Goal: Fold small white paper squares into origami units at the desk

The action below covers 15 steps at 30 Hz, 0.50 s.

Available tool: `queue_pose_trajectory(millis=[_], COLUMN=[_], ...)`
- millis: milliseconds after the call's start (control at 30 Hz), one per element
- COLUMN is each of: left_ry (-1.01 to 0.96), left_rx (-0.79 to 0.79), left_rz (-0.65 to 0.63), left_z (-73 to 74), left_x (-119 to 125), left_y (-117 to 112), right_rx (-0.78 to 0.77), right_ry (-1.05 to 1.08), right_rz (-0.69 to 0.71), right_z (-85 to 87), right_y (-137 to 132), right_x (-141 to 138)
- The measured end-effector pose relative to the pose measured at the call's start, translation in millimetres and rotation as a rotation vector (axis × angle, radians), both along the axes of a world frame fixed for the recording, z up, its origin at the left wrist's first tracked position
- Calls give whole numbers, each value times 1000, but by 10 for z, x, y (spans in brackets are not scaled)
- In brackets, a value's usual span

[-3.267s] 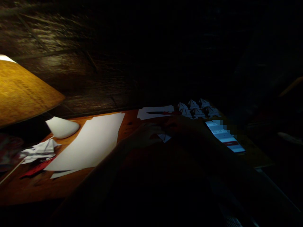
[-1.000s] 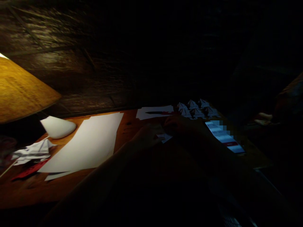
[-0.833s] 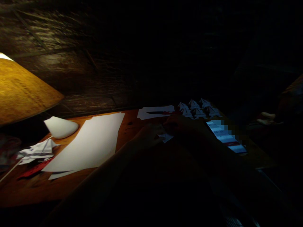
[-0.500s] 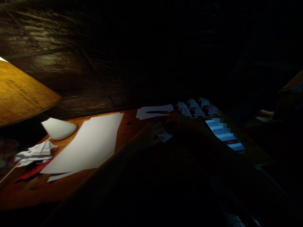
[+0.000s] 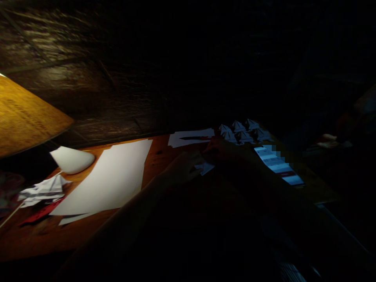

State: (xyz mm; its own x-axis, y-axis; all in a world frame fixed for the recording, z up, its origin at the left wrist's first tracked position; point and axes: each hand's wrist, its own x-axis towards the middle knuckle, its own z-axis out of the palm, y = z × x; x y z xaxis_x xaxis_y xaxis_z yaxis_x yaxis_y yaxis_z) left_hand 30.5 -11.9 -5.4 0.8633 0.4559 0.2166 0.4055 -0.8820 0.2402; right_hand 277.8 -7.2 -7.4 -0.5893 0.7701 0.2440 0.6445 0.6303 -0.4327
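In dim light near the middle of the table, a small folded piece of white paper (image 5: 206, 168) lies between my two hands. My left hand (image 5: 188, 166) is closed on its left side, the fingertips over the paper. My right hand (image 5: 217, 149) is bent close above its upper right edge; its fingers are too dark to make out. Beyond my hands, several sheets of white paper (image 5: 176, 138) lie with a dark-bladed, red-handled knife (image 5: 192, 138) on top. Several folded paper shapes (image 5: 238, 131) stand in two rows just right of them.
Large white sheets (image 5: 114, 176) cover the table's left part. Beside them are a white rounded object (image 5: 73, 160), crumpled folded paper (image 5: 48, 190) and a red flat item (image 5: 41, 212). A lit phone (image 5: 277, 164) lies at right. A lampshade-like yellow panel (image 5: 26, 117) hangs at left.
The folded paper between my hands now shows a flatter, smaller outline. My right hand has shifted slightly up and left. The things on the table stay in place.
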Motion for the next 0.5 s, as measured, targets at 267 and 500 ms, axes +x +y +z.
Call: queue_pose_trajectory(millis=[267,500], left_ry=[-11,-28], left_rx=[-12,-45], left_rz=[-35,-12], left_z=[2,0], left_x=[-1,-18], left_y=[16,-1], right_rx=[7,-29], right_ry=[-5,29], right_rz=[12,66], right_z=[-104,-154], right_y=[96,107], right_x=[50,103])
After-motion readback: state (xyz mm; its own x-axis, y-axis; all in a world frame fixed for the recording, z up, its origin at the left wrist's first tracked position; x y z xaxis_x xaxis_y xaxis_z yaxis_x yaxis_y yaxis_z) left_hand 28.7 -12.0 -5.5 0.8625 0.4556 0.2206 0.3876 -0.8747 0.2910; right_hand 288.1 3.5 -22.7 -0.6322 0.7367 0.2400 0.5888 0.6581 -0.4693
